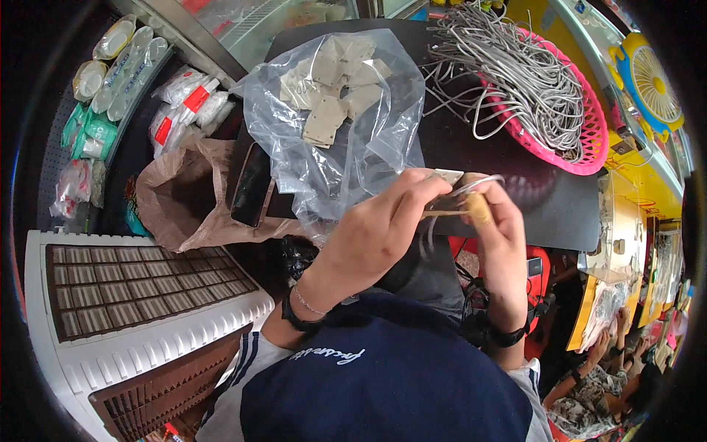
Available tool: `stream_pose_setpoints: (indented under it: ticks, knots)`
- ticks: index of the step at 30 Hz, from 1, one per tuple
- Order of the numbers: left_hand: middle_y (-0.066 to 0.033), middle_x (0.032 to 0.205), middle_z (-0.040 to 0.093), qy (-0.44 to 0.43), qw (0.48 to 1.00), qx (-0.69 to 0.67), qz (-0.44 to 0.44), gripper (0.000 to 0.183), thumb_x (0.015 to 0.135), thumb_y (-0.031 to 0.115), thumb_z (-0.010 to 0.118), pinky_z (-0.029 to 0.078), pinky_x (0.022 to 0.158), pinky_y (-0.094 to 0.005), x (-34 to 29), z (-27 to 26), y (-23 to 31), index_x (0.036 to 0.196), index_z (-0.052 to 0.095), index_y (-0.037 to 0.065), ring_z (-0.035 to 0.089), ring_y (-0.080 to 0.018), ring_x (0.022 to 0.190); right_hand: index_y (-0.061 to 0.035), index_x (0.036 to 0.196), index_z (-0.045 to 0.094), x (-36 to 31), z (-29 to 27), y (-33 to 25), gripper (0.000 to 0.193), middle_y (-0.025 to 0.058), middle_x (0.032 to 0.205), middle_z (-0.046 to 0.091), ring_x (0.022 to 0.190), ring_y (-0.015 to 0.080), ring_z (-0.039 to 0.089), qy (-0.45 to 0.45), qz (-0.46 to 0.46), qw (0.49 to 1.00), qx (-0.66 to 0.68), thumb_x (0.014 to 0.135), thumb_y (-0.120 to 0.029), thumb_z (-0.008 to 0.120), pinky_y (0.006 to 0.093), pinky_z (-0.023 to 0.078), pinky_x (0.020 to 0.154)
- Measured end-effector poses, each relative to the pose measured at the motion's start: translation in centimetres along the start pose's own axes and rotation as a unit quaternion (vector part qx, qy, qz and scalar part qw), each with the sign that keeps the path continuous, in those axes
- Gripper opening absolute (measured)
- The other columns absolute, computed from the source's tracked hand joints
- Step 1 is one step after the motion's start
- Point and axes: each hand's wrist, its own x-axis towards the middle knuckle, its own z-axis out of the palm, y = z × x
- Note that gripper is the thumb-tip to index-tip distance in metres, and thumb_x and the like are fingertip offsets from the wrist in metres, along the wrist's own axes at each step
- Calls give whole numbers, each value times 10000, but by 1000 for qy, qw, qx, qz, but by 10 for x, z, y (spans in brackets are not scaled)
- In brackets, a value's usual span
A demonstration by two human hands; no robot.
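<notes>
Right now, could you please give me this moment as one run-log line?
left hand: pinching small grey tag | right hand: holding grey cord at tag | clear bag of tags behind | pink basket of cords right

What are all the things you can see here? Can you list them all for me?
plastic bag: one, clear, holding beige tags, on the black table
basket: one, pink, full of grey wire loops, table's right
paper bag: one, brown, table's left edge
phone: one, black, beside the paper bag
small packets: several, white and red, upper left
fan: one, yellow, upper right
hands: left hand and right hand, pinching a small tag and a wire, centre
</notes>
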Motion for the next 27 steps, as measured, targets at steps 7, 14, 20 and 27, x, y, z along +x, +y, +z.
stream_pose_setpoints:
  ticks: [7,14,20,27]
  knots:
    - [-152,1172,517,-46,989,-95,-107,526,736,-92,638,460,849,-400,-2,-10,-3,1197,416,30,536,-369,1082,-31,1043,552,-3,-44,-25,182,30,765,550,579,63,407,107,-17,988,109,982,-183,473,194,321,532]
    - [-150,1187,512,-135,973,-132,-133,523,735,-93,636,442,884,-392,-5,-24,-3,1196,421,30,528,-362,1103,107,1240,438,-6,-137,-46,367,80,1093,535,679,72,390,147,-195,938,247,966,-131,492,205,407,743]
    - [-139,1186,501,-122,963,-183,-158,575,751,-54,671,437,920,-375,-8,-15,2,1235,371,27,522,-347,1132,24,1134,544,0,-82,-60,247,38,1029,566,799,55,463,445,-158,881,-9,972,-152,485,236,400,802]
    - [-183,1215,485,-85,965,-238,-69,559,759,-63,646,450,867,-421,-11,-16,3,1234,375,52,524,-417,1095,13,992,542,4,-20,-38,159,101,960,589,896,154,577,34,-185,974,-123,856,80,495,279,454,812]
